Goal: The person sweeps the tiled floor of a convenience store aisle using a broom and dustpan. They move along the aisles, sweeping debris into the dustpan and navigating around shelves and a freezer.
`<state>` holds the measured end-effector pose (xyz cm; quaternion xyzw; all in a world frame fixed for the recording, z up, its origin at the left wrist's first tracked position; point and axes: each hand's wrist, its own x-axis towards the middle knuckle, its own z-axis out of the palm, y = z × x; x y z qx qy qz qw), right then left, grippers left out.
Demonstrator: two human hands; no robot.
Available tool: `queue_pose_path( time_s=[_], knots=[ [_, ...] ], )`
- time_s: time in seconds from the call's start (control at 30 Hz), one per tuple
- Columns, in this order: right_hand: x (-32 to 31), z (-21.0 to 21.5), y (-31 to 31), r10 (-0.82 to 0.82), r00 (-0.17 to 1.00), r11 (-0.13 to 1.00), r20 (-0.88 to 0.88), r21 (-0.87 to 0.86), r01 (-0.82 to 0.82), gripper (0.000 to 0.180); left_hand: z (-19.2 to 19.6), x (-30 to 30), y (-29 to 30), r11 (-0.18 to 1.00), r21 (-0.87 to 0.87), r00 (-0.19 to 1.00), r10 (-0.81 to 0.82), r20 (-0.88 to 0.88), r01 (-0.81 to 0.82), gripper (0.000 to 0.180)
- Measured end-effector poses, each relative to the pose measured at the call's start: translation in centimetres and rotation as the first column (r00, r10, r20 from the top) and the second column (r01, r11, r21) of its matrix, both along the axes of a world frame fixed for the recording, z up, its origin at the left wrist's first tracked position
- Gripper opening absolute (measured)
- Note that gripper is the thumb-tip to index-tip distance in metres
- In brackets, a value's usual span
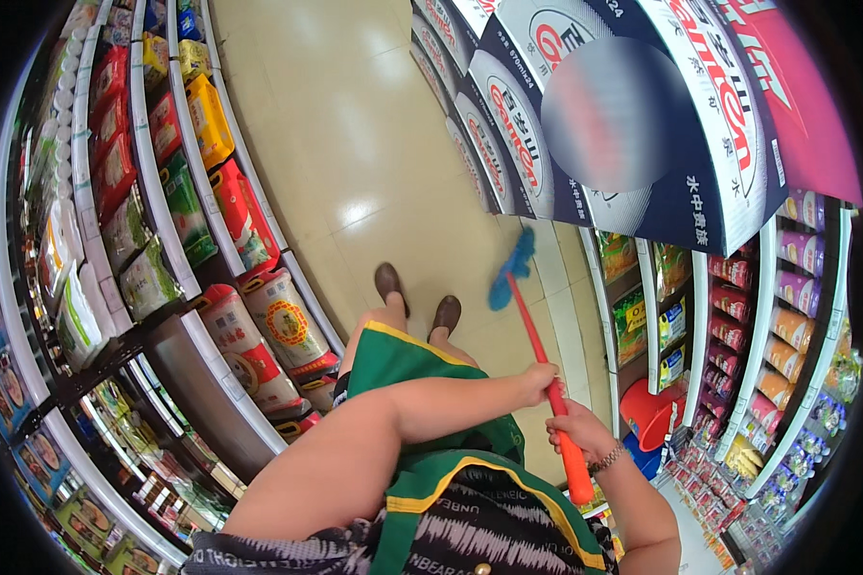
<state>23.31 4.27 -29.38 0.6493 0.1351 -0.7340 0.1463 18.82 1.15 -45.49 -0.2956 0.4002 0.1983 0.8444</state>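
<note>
Taking the hands as dial centre, with twelve straight ahead, mop [534, 335] runs from eleven o'clock, at its blue head [518, 254], down to the orange butt end at six. Left hand [544, 385] wrapped about the red shaft, fingers curled closed; right hand [585, 429], just below it, likewise closed around the thicker grip. Metal band [607, 458] on right wrist.

Head shows over the floor tiles; cannot tell how hard it bears down. Boxes [508, 120] at twelve, dark blue, stacked; lower edge just beside the head, contact unclear. Pale strip of floor between head and right shelf [758, 311], which stands at two. Red bucket [642, 395] at three, near the right hand, by the shelf foot.

Shoes [445, 316] at ten, apart from the head. Widest open floor [292, 96] at eleven, beyond them, bounded by boxes one side and left shelf [244, 402] the other. Sacks [288, 321] line that shelf's edge at nine to ten.
</note>
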Motion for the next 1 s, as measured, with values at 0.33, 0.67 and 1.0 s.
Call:
queue_pose_path(
  time_s=[0.33, 0.67, 1.0],
  knots=[
    [-15.8, -2.4, 9.8, -0.143, 0.947, 0.990, -0.287, -0.020, 0.143, 0.027, 1.2, -20.1, 10.6, 0.992, 0.126, 0.905, 0.038, -0.424, 0.017, 0.011],
    [-33.8, -9.4, 19.1, -0.003, 0.891, 0.974, -0.454, 0.202, 0.106, 0.024, -5.1, -40.6, 23.3, 0.896, 0.443, 0.807, 0.293, -0.513, -0.044, 0.013],
    [-30.8, 8.7, 21.6, 0.626, 0.746, 0.780, -0.227, 0.150, -0.608, 0.054, 10.5, -34.8, 15.1, 0.657, 0.229, 0.691, 0.712, 0.123, -0.718, 0.021]
  ],
)
